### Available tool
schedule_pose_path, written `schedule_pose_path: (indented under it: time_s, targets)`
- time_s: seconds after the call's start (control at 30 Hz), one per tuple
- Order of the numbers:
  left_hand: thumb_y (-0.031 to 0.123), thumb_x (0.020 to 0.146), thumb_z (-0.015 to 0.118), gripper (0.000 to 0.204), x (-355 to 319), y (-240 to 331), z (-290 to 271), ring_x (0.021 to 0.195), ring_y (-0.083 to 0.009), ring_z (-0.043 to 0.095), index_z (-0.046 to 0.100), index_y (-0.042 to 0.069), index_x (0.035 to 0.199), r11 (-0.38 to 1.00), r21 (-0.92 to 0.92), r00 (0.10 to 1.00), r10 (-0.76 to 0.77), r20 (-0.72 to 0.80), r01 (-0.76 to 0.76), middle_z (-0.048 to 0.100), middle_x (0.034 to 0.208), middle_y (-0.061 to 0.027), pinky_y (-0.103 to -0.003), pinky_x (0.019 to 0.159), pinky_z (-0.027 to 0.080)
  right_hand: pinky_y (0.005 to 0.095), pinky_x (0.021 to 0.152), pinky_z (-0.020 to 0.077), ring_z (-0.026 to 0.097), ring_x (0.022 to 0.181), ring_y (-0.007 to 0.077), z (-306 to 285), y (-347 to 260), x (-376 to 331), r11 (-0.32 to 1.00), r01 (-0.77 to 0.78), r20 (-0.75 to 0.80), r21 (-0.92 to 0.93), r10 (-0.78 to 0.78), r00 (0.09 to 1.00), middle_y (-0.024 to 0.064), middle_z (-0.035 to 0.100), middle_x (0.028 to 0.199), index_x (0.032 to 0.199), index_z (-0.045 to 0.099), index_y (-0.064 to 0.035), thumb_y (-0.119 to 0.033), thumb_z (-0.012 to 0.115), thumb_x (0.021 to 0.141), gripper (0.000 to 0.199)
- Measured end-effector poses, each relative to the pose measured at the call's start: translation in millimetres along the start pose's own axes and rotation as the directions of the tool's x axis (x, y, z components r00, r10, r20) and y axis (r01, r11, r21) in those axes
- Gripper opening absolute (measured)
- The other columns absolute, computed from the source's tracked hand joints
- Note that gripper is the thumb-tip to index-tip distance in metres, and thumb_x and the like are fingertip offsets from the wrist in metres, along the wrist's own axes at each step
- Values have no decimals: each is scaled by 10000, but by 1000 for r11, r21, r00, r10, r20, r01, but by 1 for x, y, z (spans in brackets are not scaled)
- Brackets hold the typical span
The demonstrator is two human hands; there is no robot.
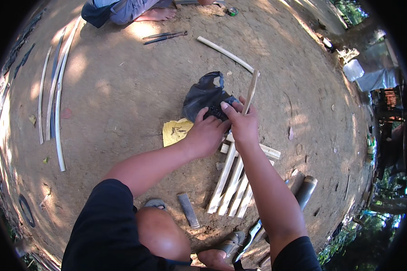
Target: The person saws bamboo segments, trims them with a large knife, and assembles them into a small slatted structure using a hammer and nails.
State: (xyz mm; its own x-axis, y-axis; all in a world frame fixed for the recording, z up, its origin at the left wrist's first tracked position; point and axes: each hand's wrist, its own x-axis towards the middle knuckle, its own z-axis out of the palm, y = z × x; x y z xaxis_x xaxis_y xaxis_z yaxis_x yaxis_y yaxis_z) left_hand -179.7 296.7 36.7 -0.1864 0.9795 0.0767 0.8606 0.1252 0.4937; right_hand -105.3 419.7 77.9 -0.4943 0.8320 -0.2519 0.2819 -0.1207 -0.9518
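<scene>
Dark sleeve (99, 217) nearest me; right grip (244, 128) pinches stick (252, 91), forearm (274, 198) crossing slats (222, 185); left grip (207, 134), at black bag (201, 97), I can't tell.

Head-worn fisheye, facing down, fingers (228, 111) near, unclear toward edges

The person wears a black top (97, 223) with short, loose sleeves (298, 257) — forearms (153, 162), left hand (207, 137) and right hand (244, 127) all bare — and, below a bare, rounded knee (160, 232), greyish sandals (231, 244), one showing a broad strap.
</scene>
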Motion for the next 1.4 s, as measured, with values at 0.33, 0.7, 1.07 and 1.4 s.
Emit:
schedule_pose_path:
  time_s: [0.33,0.7,1.07,1.4]
  targets:
    - [119,861,602,246,-42,5,-5,939,-342,698,590,-11,1069,997,-69,922,53,382,-28,710,915,-184,-447,968,432,379,775,552,711,830,253,-20,63,-57,882,-130,-26,-453,132,991,130,736,914,1209,611,12,-312,917,718,663]
    - [123,1020,479,294,-9,-44,-4,1008,-366,711,506,-39,1264,922,-59,922,-385,-28,383,642,1204,-259,-457,760,578,282,593,499,490,610,97,-34,78,-52,844,-500,-3,194,510,860,-6,546,795,1066,612,-82,-147,642,993,102]
    - [56,869,638,330,38,-82,29,1152,-369,621,672,45,1197,984,-33,985,-175,3,175,636,1216,-181,-471,961,526,292,619,519,467,632,83,-28,63,-62,814,-507,101,284,501,860,2,579,875,1111,608,-100,-212,650,1011,156]
    - [268,870,620,240,35,-96,50,949,-391,693,725,63,938,997,68,998,-47,39,45,722,969,-199,-482,836,550,300,713,511,460,603,47,-83,67,-103,814,-527,120,244,514,850,41,698,1002,1105,591,-108,-202,635,1010,141]
